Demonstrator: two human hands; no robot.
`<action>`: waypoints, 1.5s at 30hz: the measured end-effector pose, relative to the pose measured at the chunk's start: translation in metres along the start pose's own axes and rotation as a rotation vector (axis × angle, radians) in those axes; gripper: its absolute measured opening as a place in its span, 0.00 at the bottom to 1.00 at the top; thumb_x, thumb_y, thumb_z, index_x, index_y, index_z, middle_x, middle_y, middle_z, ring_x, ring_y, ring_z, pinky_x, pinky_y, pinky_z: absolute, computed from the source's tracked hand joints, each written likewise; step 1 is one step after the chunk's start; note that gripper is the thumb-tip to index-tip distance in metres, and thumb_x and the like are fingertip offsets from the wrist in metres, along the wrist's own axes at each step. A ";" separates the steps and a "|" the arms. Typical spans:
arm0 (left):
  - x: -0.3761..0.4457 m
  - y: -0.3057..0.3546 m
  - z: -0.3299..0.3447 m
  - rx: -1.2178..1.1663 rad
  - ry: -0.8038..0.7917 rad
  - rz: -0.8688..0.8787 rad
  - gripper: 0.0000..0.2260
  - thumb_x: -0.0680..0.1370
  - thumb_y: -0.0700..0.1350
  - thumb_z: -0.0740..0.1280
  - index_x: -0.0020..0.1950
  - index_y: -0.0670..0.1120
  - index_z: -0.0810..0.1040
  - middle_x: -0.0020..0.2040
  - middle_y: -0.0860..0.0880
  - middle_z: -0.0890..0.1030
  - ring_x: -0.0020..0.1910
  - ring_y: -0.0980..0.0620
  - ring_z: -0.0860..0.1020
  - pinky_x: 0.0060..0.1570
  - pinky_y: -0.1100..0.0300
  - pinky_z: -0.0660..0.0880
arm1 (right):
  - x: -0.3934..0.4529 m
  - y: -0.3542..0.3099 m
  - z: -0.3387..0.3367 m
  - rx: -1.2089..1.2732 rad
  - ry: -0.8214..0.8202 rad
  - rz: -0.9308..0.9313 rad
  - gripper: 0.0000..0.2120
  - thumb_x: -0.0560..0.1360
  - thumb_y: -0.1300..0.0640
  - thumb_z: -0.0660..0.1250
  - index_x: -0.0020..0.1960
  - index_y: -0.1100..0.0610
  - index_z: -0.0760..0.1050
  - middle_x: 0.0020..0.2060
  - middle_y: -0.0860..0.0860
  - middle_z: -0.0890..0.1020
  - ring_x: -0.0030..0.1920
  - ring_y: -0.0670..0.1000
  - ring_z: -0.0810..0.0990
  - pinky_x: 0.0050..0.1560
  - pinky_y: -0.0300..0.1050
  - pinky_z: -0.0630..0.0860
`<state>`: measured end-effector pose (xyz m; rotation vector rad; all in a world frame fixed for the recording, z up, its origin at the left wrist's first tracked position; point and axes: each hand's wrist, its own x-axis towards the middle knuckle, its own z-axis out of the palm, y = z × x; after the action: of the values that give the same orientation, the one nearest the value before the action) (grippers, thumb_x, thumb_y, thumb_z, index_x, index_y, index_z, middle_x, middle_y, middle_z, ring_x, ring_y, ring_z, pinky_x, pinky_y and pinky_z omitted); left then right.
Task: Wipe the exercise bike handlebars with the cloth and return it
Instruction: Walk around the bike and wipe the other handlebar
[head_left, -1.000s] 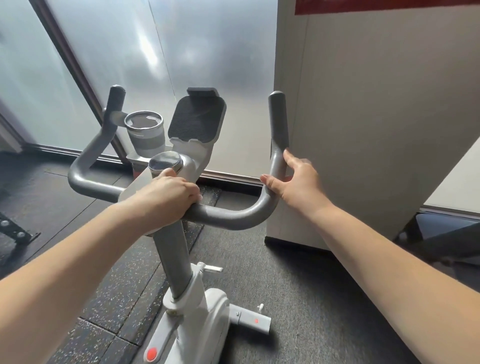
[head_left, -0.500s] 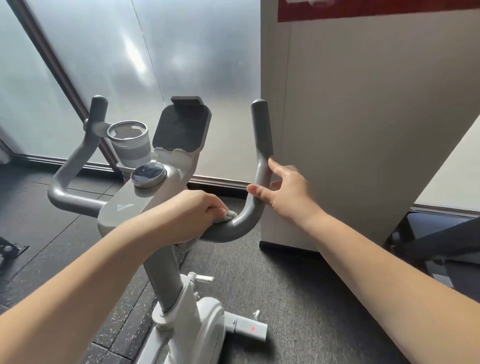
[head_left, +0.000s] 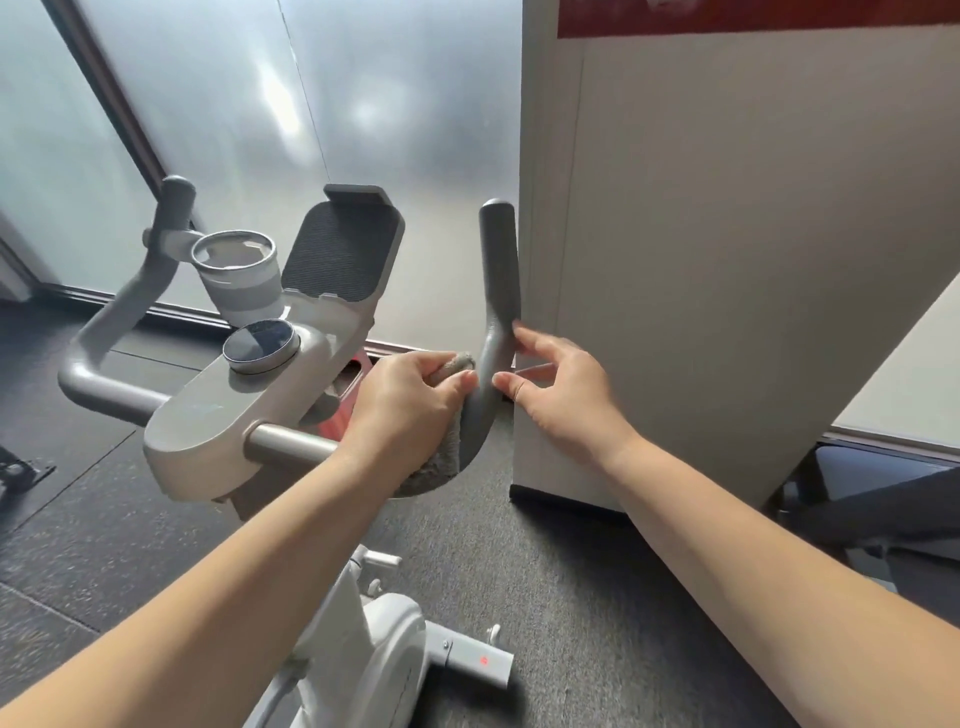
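Underfoot, dark speckled floor (head_left: 545, 561) meets frosted glass wall (head_left: 218, 104).

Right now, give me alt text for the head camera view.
A left hand presses a grey cloth against the right bend of an exercise bike's handlebar, while the right hand touches that bar with loose fingers.

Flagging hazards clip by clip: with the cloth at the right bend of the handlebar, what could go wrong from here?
1. The right hand sits in the narrow gap between the handlebar and the white panel; wiping upward could scrape knuckles there.
2. Part of the cloth hangs loose below the left hand; it could slip out of that hand.
3. The handlebar's left side may get skipped.
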<state>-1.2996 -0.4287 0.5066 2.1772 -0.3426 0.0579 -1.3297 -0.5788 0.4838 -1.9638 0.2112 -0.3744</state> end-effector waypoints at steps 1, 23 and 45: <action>0.002 0.004 0.005 -0.031 0.043 0.020 0.09 0.74 0.48 0.70 0.53 0.51 0.83 0.43 0.60 0.83 0.39 0.73 0.75 0.40 0.78 0.70 | 0.001 0.001 -0.002 0.000 -0.018 -0.010 0.27 0.72 0.56 0.72 0.69 0.50 0.69 0.61 0.44 0.75 0.50 0.44 0.80 0.50 0.26 0.72; 0.053 -0.014 0.011 -0.259 -0.158 -0.058 0.09 0.74 0.49 0.69 0.53 0.55 0.83 0.43 0.57 0.85 0.45 0.57 0.82 0.50 0.55 0.78 | 0.057 -0.003 -0.009 0.110 0.054 -0.100 0.23 0.74 0.58 0.69 0.66 0.44 0.70 0.53 0.42 0.79 0.47 0.42 0.80 0.49 0.35 0.77; 0.104 0.003 -0.002 -0.545 -0.104 -0.001 0.07 0.73 0.43 0.71 0.48 0.54 0.84 0.40 0.52 0.85 0.34 0.55 0.79 0.35 0.61 0.76 | 0.075 -0.008 -0.014 0.075 0.099 -0.078 0.13 0.72 0.56 0.72 0.54 0.46 0.74 0.49 0.44 0.79 0.43 0.41 0.79 0.40 0.28 0.74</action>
<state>-1.2006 -0.4518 0.5279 1.6426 -0.3676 -0.1364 -1.2646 -0.6114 0.5089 -1.8846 0.1821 -0.5241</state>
